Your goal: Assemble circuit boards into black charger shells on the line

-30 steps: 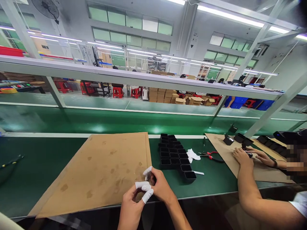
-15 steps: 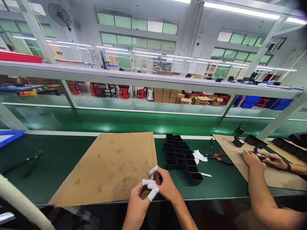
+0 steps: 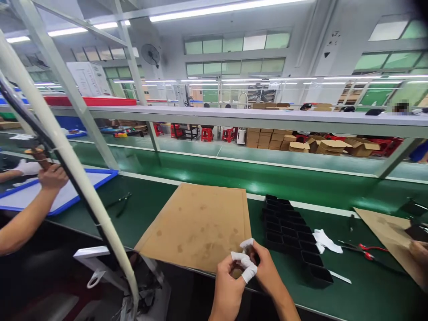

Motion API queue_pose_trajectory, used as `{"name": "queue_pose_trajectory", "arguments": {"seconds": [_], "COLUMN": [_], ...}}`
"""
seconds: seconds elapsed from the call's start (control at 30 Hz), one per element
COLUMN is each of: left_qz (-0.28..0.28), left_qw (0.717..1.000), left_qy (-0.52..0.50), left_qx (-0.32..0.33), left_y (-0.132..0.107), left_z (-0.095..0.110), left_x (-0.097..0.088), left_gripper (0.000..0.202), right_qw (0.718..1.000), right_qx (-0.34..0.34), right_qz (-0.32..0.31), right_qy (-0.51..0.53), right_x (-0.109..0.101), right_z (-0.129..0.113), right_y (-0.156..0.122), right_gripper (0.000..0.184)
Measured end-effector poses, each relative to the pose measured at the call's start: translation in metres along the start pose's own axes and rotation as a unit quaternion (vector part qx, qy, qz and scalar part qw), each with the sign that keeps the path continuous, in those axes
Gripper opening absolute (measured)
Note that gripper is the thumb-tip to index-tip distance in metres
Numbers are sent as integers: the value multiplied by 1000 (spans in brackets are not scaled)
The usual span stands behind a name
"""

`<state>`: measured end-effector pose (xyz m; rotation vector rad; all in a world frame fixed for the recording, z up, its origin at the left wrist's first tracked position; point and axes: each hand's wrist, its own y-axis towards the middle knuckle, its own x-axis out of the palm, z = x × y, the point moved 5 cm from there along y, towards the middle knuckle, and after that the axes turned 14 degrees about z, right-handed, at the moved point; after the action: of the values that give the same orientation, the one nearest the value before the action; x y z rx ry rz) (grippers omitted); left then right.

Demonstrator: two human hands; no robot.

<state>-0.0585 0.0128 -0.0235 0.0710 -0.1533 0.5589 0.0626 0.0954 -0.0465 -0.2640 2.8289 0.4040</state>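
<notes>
My left hand (image 3: pixel 228 285) and my right hand (image 3: pixel 267 266) are together over the near right corner of a brown cardboard sheet (image 3: pixel 207 214). White finger covers (image 3: pixel 246 266) are on the left thumb and forefinger, which are closed in a ring with their tips against the right fingers. On the right hand the fingers are curled, and a white cover shows on the forefinger. Whatever lies between the fingertips, if anything, is hidden. Just right of my hands stand several black open boxes (image 3: pixel 289 232) in rows.
Pliers with red handles (image 3: pixel 366 252), white crumpled cloth or paper (image 3: pixel 326 242) and a pale strip (image 3: pixel 340 277) lie right of the boxes. Another tool (image 3: pixel 122 201) lies left. A white post (image 3: pixel 96 191) rises at left. Co-workers' hands are at both sides; a blue-edged tray (image 3: pixel 83 189) is at left.
My view has swung left, so the bench things appear further right and a co-worker's arm shows at left. My hands stay together at the sheet's corner, much in the same pose.
</notes>
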Motion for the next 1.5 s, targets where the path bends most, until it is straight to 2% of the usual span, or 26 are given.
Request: {"name": "queue_pose_trajectory", "arguments": {"seconds": [0.17,0.27,0.37,0.47,0.53,0.63,0.7,0.8,0.93,1.07,1.17,1.23,1.4,1.5], "left_qz": [28,18,11,-11,-24,19,53,45,32,24,13,7,21,12], "left_qw": [999,999,998,995,995,997,995,997,999,999,998,996,991,987], "left_qy": [-17,-2,46,99,96,75,81,65,38,16,-29,-53,-120,-145], "left_qx": [-5,-35,-35,-19,-15,-1,12,17,1,-23,-57,-67,-58,-65], "left_y": [-3,-8,-16,-23,-23,-11,2,22,32,29,29,30,37,38], "left_z": [1,-15,-29,-28,-21,-8,-3,-7,-15,-16,-17,-18,-17,-19], "left_x": [2,7,9,11,11,6,1,0,-2,-7,-6,-5,-7,-7], "left_gripper": [26,32,31,34,39,35,41,53,69,75,74,71,62,58], "right_qw": [1000,1000,1000,1000,999,995,992,993,994,995,994,994,997,998], "right_qx": [-9,-3,-10,-24,-18,0,-19,-58,-47,4,56,63,27,31], "right_qz": [6,3,7,8,7,51,76,74,97,92,77,76,69,45], "right_qy": [5,1,-5,7,31,86,104,74,35,32,47,40,8,-8], "right_x": [-2,-3,-4,-4,-4,-11,-16,-18,-18,-15,-12,-12,-12,-9], "right_z": [3,-2,-4,2,7,12,9,1,-4,6,19,22,4,-4], "right_y": [-1,-3,-3,-1,-1,-4,-6,-7,-4,-5,-8,-8,-6,-5], "right_gripper": [32,29,30,40,49,74,81,60,44,51,59,65,64,60]}}
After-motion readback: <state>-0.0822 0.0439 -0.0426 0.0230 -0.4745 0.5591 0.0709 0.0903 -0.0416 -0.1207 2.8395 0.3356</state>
